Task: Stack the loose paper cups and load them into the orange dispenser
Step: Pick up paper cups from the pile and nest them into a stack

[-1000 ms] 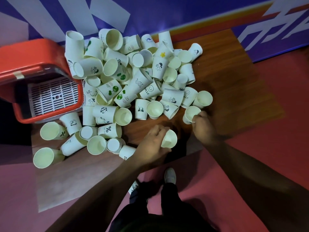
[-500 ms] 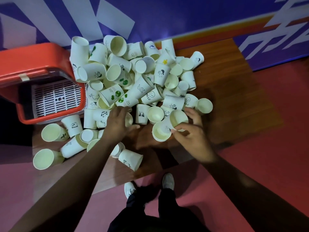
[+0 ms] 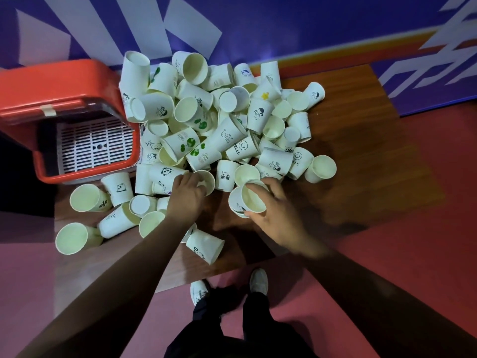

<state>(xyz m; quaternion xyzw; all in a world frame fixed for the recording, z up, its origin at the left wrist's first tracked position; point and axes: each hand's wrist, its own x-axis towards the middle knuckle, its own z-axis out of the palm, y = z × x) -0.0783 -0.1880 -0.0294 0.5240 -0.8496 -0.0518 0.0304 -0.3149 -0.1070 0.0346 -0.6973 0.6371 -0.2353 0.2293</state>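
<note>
The short stack (image 3: 251, 202), two cups nested as far as I can tell, is held tilted with its mouth toward the camera over the near side of the table (image 3: 361, 156). The right hand (image 3: 278, 215) grips it, thumb at the near side and fingers curled over the far rim. Those fingers reach into the mouth, so they would likely block the next cup from seating, and thin paper squeezed at the rim could buckle. At about 9 o'clock of the stack the left hand (image 3: 184, 195) curls its fingers onto the rim of a tipped cup (image 3: 208, 180) at the near foot of the pile (image 3: 232, 120). Other cups lie against that one, so pulling it out could start a slide. The pile spreads away at 12 o'clock of the stack, with loose cups trailing round to 8 o'clock. A stray cup (image 3: 206, 245) at 7 o'clock lies right at the table's near edge, where a brush of the left forearm could knock it to the floor (image 3: 387, 254). The orange dispenser (image 3: 64, 81) stands at 10 o'clock, well apart from the stack, with cups pressed against its right side. Its loading opening is not clear from this view, so a tall stack carried across the pile may snag or shed cups on the way.
</note>
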